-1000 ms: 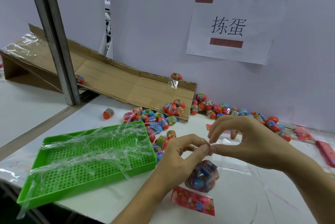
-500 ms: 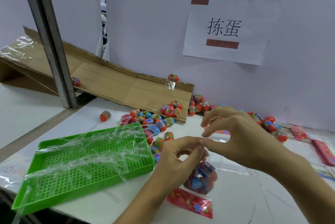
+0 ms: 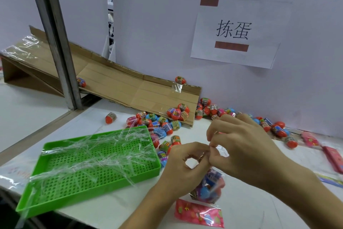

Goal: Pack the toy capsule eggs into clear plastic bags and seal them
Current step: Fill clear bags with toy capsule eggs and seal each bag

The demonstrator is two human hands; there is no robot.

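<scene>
Both hands meet at centre frame above the tabletop (image 3: 250, 208). Left hand (image 3: 182, 169) has thumb and forefinger curled, pinching the gathered top of a clear plastic bag (image 3: 208, 189); right hand (image 3: 246, 147) pinches the same neck from the other side, fingertips touching the left's. Bag hangs beneath the hands, holding several capsule eggs, blue and red visible. Pink printed header card (image 3: 199, 214) lies on the tabletop just below the bag. Loose capsule eggs (image 3: 167, 126) are scattered at the foot of a cardboard ramp (image 3: 120, 84). Green perforated tray (image 3: 89, 169) carrying clear strips sits left of the hands.
</scene>
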